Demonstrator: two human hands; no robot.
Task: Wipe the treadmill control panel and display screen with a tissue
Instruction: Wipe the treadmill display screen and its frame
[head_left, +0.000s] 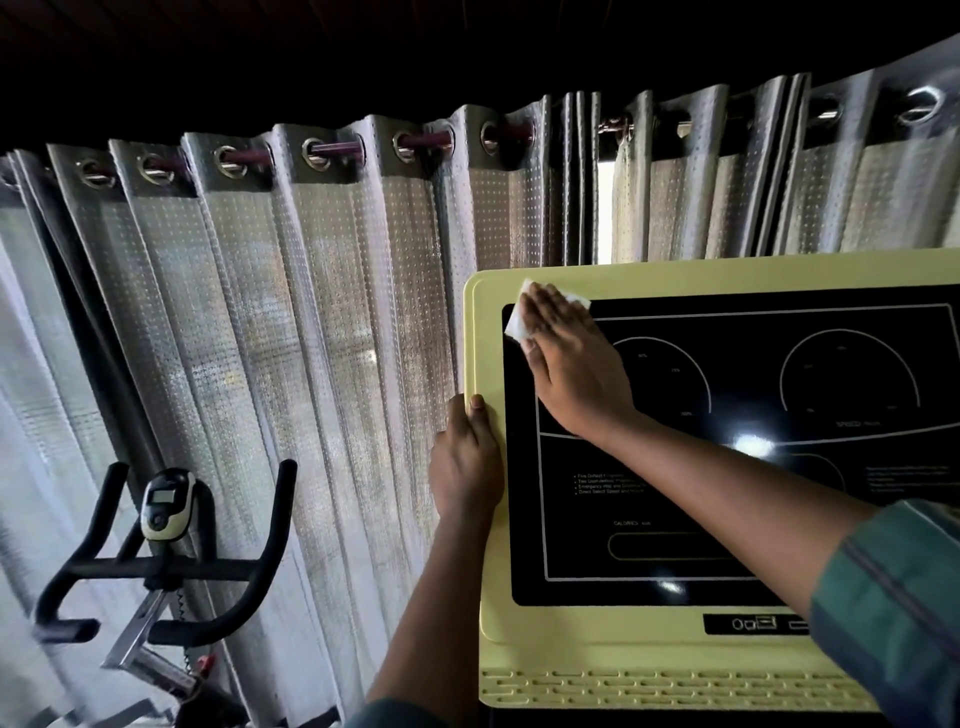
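The pale yellow control panel (623, 639) fills the lower right of the view, its rounded upper left corner and straight left edge standing free against the grey curtain (291, 322) behind it. Its right side runs out of the picture. Inside the yellow border sits the black display screen (753, 374), with two dial outlines and small print; most of its glossy face to the right and below lies uncovered. The right hand (569, 364) reaches across from the lower right, palm down and fingers stretched flat and close together, pressing a white tissue (519, 322) against the screen's upper left corner; the tissue overlaps the yellow border there and shows beyond the fingertips. The left hand (467, 457) grips the panel's left edge about halfway up, thumb lying on the yellow front face and the fingers wrapped round behind, out of sight. The two hands are near each other but apart. Well to the left, an exercise bike (161, 545) with black handlebars stands before the curtain.
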